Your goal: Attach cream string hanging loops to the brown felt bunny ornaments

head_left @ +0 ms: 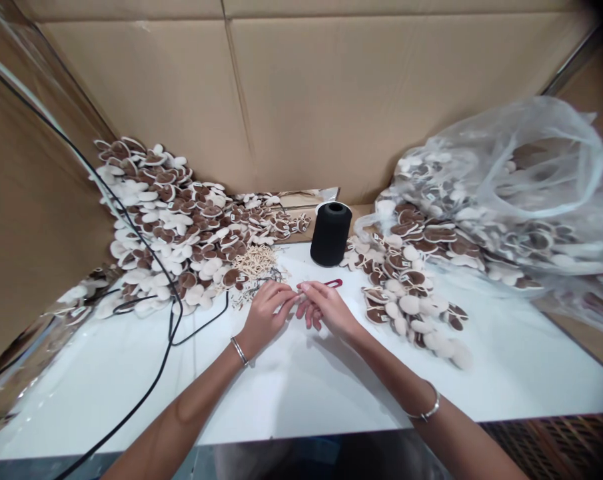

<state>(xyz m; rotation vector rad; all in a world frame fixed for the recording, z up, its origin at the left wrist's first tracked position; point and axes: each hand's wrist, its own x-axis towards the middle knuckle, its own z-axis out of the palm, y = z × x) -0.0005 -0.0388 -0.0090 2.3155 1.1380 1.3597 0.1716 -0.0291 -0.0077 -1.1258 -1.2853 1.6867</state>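
Observation:
My left hand (pixel 270 310) and my right hand (pixel 327 305) meet over the white table (pixel 301 393), fingertips almost touching. Each has thumb and finger closed in a pinch; what lies between them is too small to make out. Just behind the right hand, a red loop-shaped handle (pixel 334 283) lies on the table. Close to the left hand are a heap of short cream-coloured pieces (pixel 255 261) and scattered small dark and metallic bits (pixel 241 298). A black cone of thread (pixel 331 233) stands upright beyond both hands.
Brown-and-white plush pieces (pixel 171 227) are heaped at left; more plush pieces (pixel 411 293) lie at right, below a clear plastic bag (pixel 531 173) of them. A black cable (pixel 151 387) crosses the left side. Cardboard walls (pixel 321 100) enclose the table.

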